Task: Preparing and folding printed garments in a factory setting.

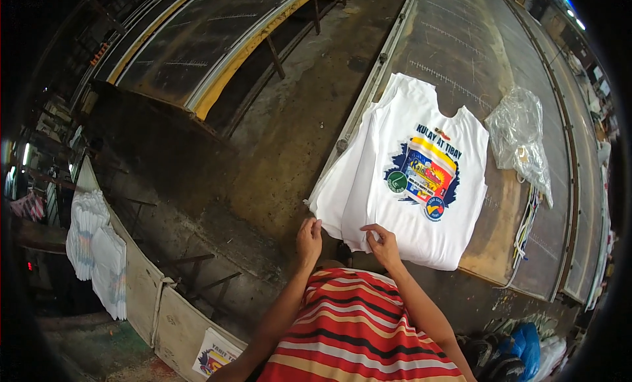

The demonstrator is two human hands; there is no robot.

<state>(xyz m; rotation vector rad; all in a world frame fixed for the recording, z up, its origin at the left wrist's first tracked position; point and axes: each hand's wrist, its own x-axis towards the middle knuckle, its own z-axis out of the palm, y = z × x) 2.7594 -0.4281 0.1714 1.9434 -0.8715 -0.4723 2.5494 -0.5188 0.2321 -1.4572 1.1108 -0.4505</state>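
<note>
A white sleeveless shirt (368,164) with a colourful front print lies at the near end of the long table, its neckline pointing away from me. Layered folds of white cloth show along its left side, so there may be more than one shirt. My left hand (309,242) is closed at the hem's left corner, fingertips against the cloth. At the middle of the hem, my right hand (384,245) has thumb and forefinger bent together on the fabric edge. The cloth between those fingertips is too small to make out.
Clear crumpled plastic (517,128) and a bundle of thin strips (525,227) lie right of the shirt. Another long table (197,59) stands far left across a floor aisle. Stacked white printed cloths (108,263) rest on a ledge at left. Bags (523,349) sit lower right.
</note>
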